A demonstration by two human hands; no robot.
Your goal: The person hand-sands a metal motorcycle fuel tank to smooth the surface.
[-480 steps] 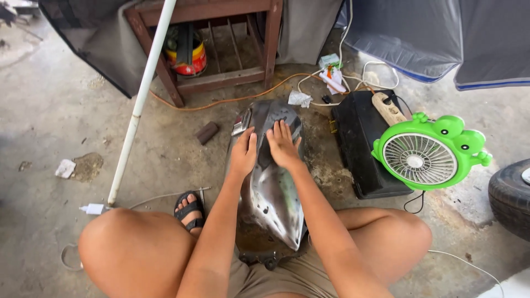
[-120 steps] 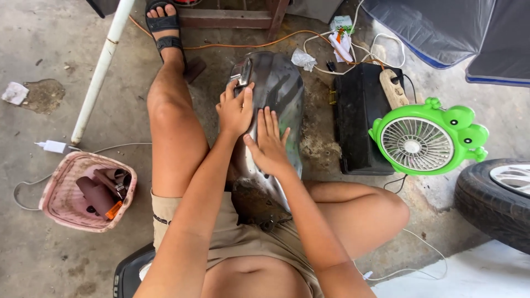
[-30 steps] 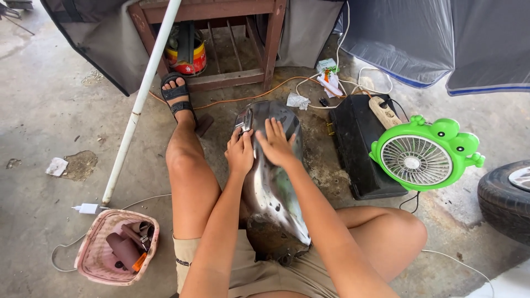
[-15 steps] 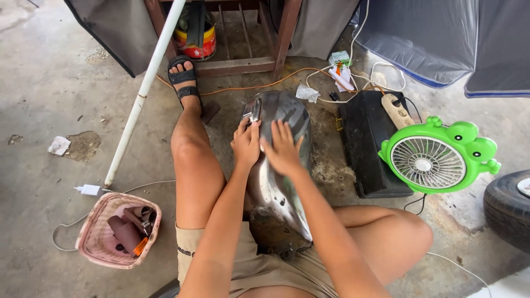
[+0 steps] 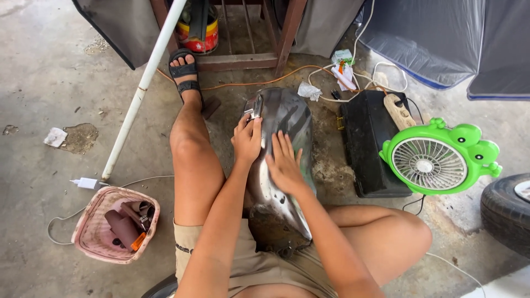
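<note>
Lying lengthwise between the seated person's legs on the concrete floor is a bare, silvery, curved sheet-metal panel [image 5: 281, 165], its narrow end resting toward the lap, seemingly so both arms can bear down on it. The left hand [image 5: 248, 140] is pressing on the panel's upper left edge, fingers curled close together; whether anything is tucked beneath it, I cannot tell. The right hand [image 5: 284, 164] is lying flat on the middle of the panel, fingers spread wide, holding nothing that shows. Just to the right a black case [image 5: 369, 149] is sitting beside a green frog-shaped fan [image 5: 439, 160] that is facing the person. A pink basket of small items [image 5: 116, 223] is standing by the left thigh, near a slanting white pole [image 5: 144, 85]. Compared with half a second earlier, the right hand is sitting lower on the metal, while the left is keeping its place at the edge.
</note>
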